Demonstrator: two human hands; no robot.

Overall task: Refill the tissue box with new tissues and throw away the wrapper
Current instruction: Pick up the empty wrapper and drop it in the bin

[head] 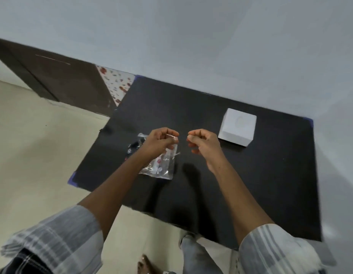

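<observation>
Your left hand (160, 142) pinches the top edge of the clear wrapper (160, 165) hanging at nine o'clock over the black table (250, 184), your right hand (203, 143) curls loosely around nothing, and the white tissue box (237, 126) sits at two o'clock.

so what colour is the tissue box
White, plain on the sides that show; the tissue box shows best in the head view, on the black table.

A plain grey-white wall (191, 36) fills the upper part of the view. Below it a black worktop (240, 175) stands against the wall, with blue tape at its corners. The floor (33, 145) is pale beige. At the left stands a dark brown door (59, 80), and beside it a flowered cloth (116, 84).
</observation>
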